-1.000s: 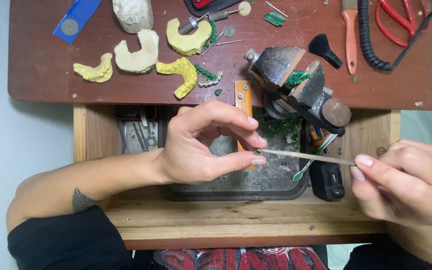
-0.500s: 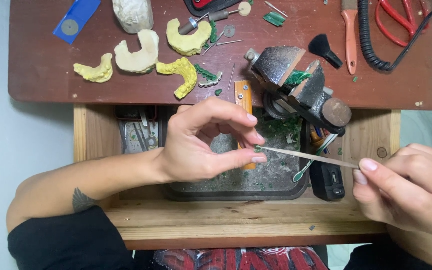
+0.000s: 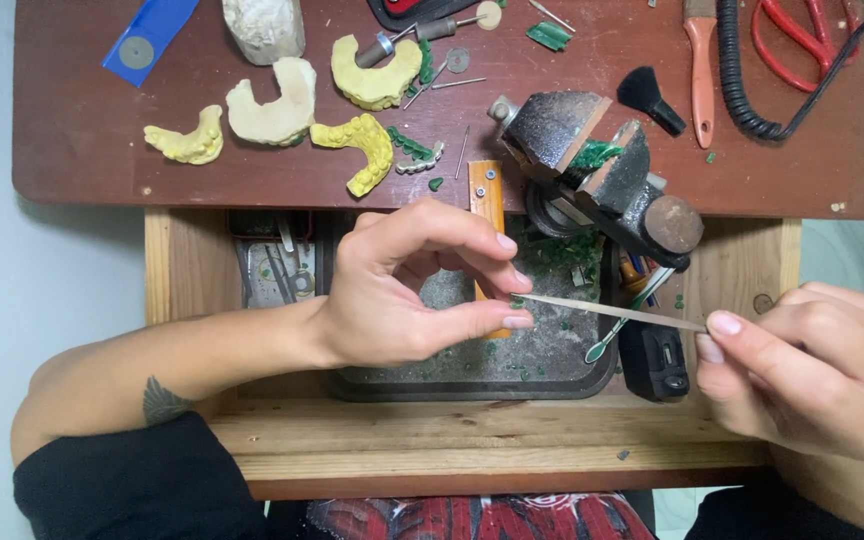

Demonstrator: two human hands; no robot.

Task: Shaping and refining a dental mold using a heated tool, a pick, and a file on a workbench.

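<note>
Head view: yellow dental casts [image 3: 357, 150], a black brush [image 3: 649, 98] and a small vise [image 3: 602, 175] lie on the brown table [image 3: 82, 140], above an open drawer holding a dark tray [image 3: 552, 365]. Over that tray, the left hand [image 3: 402, 290] pinches a tiny piece between thumb and fingertips. The right hand [image 3: 812, 375], its grip clamped on a thin file [image 3: 612, 312], sets the file's tip against that pinch.

Matt plaster-like yellow casts [image 3: 362, 150] lie on a glossy dark wooden bench [image 3: 82, 130]; the metal vise [image 3: 592, 170] looks rough and dusty.
</note>
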